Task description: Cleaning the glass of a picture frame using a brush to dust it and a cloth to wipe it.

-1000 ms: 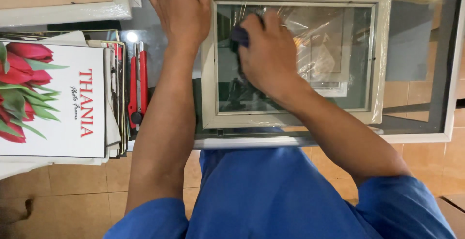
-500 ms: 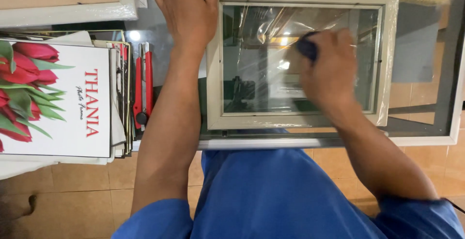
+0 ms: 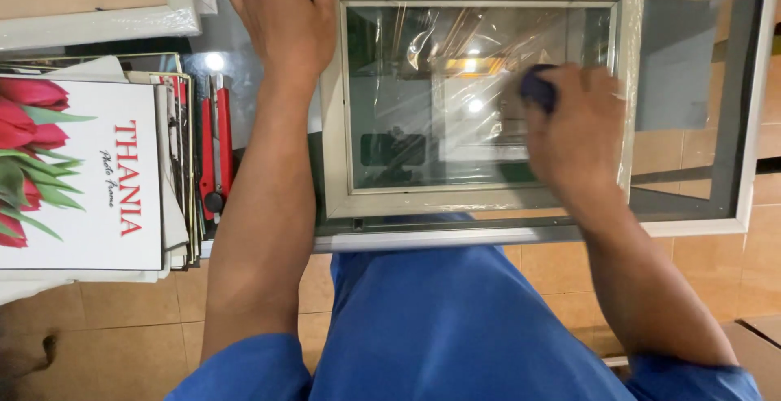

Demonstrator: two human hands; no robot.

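That picture frame [image 3: 480, 100] lies flat on the glass worktop [image 3: 691, 84], right at its near edge. It looks light but fragile to me: glass pane, slick plastic wrap, so I'd grip it by the stiff pale border, never the pane. The left hand [image 3: 285, 19] presses flat on its top left corner. The right hand [image 3: 582, 132] rests over the pane's right side, closed round a small dark thing [image 3: 538, 88], maybe a cloth, hard to tell. A red utility knife [image 3: 215, 157] sits beside the left forearm.
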